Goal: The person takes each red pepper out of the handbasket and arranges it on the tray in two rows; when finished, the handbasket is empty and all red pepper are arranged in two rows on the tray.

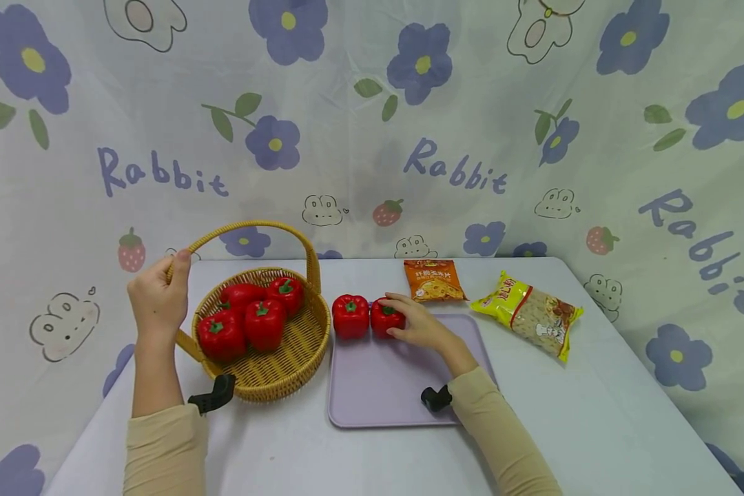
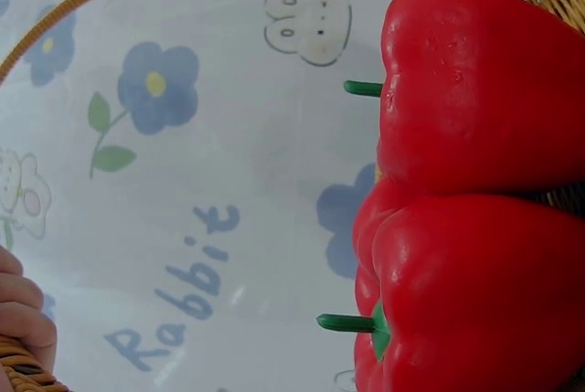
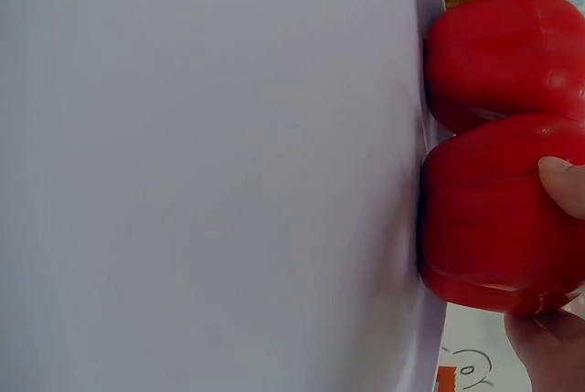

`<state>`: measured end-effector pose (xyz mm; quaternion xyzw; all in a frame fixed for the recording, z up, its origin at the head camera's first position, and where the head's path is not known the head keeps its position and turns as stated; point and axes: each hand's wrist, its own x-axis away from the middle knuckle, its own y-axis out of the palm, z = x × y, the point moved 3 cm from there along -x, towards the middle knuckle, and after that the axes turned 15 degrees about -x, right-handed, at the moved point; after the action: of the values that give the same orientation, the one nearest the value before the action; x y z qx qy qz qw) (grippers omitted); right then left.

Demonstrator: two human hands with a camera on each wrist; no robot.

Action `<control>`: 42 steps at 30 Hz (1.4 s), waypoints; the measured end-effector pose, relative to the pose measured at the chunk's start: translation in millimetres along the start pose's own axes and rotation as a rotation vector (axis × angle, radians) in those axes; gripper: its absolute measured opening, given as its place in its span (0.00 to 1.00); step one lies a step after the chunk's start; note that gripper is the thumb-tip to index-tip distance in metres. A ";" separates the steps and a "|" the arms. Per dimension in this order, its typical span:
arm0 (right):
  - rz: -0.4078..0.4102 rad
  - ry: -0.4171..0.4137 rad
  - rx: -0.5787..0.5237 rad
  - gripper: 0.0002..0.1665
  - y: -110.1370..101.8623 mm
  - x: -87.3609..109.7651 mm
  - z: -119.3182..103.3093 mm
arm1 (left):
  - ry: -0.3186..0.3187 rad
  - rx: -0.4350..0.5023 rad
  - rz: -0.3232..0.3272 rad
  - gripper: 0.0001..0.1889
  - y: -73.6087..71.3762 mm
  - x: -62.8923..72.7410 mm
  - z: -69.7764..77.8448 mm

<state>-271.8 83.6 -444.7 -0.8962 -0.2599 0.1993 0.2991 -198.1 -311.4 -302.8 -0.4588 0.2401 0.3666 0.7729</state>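
Note:
My left hand (image 1: 159, 293) grips the arched handle (image 1: 248, 226) of a round wicker basket (image 1: 310, 358); in the left wrist view its fingers (image 2: 23, 305) curl round the cane. Several red bell peppers (image 1: 265, 325) with green stems sit toward the basket's back and left. At the far left corner of a lilac tray (image 1: 397, 393), one red bell pepper (image 1: 350, 317) stands beside a second red bell pepper (image 1: 384, 318). My right hand (image 1: 418, 324) holds that second pepper, thumb (image 3: 562, 182) on one side and fingers on the other, as the right wrist view shows.
Behind the tray lies an orange snack packet (image 1: 435, 281). A yellow and clear food bag (image 1: 530, 315) rests to its right on the white table (image 1: 595, 427). A curtain (image 1: 347, 138) printed with flowers and rabbits hangs behind the table.

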 end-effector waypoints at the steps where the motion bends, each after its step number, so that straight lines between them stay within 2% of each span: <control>1: 0.000 0.004 -0.001 0.34 0.4 -0.2 -0.5 | 0.001 -0.001 0.002 0.30 -0.1 -0.1 -0.3; 8: -0.004 0.047 -0.024 0.35 -1.3 1.7 -5.6 | 0.007 0.014 0.006 0.29 -1.9 0.8 0.2; 14: 0.023 -0.004 -0.012 0.30 -7.5 0.6 -14.9 | 0.029 0.008 0.014 0.29 -1.9 -0.2 1.9; 25: 0.060 -0.116 -0.011 0.26 -6.1 -13.7 -52.6 | -0.013 -0.008 0.015 0.29 -2.0 0.1 3.0; 33: 0.034 -0.181 0.002 0.25 3.8 -28.6 -73.2 | -0.042 -0.041 0.027 0.29 -0.5 -0.2 6.5; 42: -0.035 -0.192 0.018 0.25 19.8 -46.9 -95.5 | -0.058 -0.058 0.040 0.29 0.0 0.5 5.4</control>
<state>-252.9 1.3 -377.1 -0.8657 -0.3013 0.2812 0.2842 -197.6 -306.4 -300.7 -0.4653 0.2162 0.4016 0.7586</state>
